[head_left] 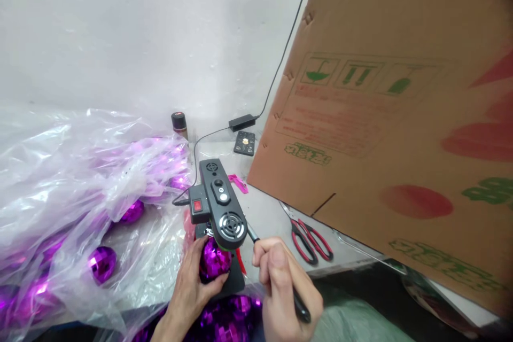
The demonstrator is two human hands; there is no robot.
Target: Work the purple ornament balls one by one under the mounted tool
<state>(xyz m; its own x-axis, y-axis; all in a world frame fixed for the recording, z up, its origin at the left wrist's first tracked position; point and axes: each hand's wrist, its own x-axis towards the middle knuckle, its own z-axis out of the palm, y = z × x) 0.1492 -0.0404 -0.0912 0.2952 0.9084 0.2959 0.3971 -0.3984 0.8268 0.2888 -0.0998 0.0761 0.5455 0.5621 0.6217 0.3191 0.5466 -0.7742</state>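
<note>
My left hand [191, 283] is wrapped round a shiny purple faceted ball [214, 260], which it holds under the head of a small black machine [221, 204] on the table. The machine has a red switch on its left side and a round grille at its near end. My right hand [282, 283] is closed on a thin black rod-shaped tool [298, 304], whose tip reaches toward the ball beside the machine's head. More purple balls [230, 315] lie just below my hands.
A clear plastic bag [68, 197] with several purple balls fills the left. Red-handled scissors [308, 240] lie to the right of the machine. A big cardboard sheet [393, 117] leans over the right side. A black power adapter [241, 122] and a small bottle [179, 124] stand by the wall.
</note>
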